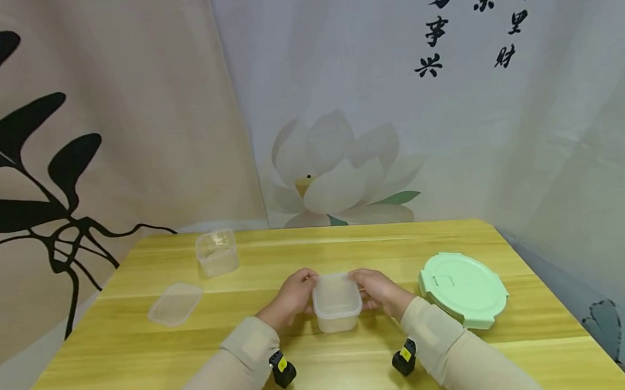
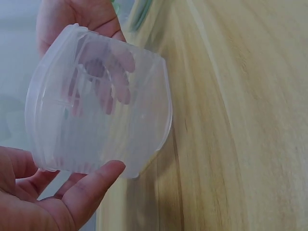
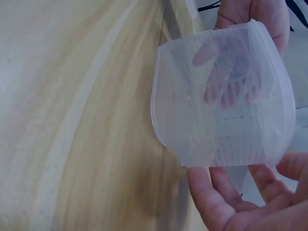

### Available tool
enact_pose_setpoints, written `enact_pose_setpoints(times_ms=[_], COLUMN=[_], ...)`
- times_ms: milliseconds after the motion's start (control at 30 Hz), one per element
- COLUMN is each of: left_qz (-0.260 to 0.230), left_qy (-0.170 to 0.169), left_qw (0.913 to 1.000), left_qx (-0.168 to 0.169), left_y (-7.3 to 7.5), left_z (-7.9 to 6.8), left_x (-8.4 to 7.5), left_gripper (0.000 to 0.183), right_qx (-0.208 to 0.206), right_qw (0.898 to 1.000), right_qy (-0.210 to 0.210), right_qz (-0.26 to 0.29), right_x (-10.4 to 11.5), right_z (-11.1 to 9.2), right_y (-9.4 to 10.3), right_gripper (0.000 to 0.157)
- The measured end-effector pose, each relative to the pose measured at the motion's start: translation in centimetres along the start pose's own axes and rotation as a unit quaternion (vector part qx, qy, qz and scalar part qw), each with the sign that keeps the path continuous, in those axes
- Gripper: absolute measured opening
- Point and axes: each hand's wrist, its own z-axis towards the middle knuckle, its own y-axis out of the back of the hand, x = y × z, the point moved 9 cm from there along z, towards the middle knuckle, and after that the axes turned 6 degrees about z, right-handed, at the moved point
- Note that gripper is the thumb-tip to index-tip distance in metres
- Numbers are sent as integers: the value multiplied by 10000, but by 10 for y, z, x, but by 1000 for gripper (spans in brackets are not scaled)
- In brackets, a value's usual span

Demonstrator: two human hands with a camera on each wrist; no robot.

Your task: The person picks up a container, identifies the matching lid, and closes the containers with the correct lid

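Note:
Between my two hands is a small translucent plastic food container (image 1: pixel 338 320) with rounded corners, its frosted lid (image 1: pixel 336 293) lying over the top. My left hand (image 1: pixel 297 296) holds the left side, thumb near the lid's rim and fingers lower down. On the opposite side my right hand (image 1: pixel 378 293) grips it in the same way. The left wrist view shows the container (image 2: pixel 110 139) side-on, with the left thumb along its wall. Through the clear wall in the right wrist view, the left fingers (image 3: pixel 231 91) appear blurred behind the container (image 3: pixel 192 130).
An uncovered clear container (image 1: pixel 218 260) stands at the table's back left, with a loose translucent lid (image 1: pixel 175 304) lying flat in front of it. To the right sits a round mint-green lidded box (image 1: pixel 463 287) with side clips. A printed curtain (image 1: pixel 340 101) hangs behind the wooden table (image 1: pixel 116 366).

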Motion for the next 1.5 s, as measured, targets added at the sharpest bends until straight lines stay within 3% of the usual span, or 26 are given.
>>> enact_pose_setpoints(times_ms=[533, 1133, 1500], left_qz=[-68, 498, 310], left_qy=[272, 498, 691], left_qw=[9996, 9975, 9971], left_qx=[-42, 42, -45], left_y=[-3, -8, -9], left_z=[-5, 11, 15], left_x=[-1, -5, -2], left_gripper=[27, 30, 27], right_qx=[23, 4, 0], right_qw=[9998, 10000, 9999], right_qy=[-1, -48, -93], right_qz=[196, 21, -108], right_x=[-6, -1, -4], right_z=[1, 5, 9], right_y=[2, 3, 3], right_gripper=[40, 41, 41])
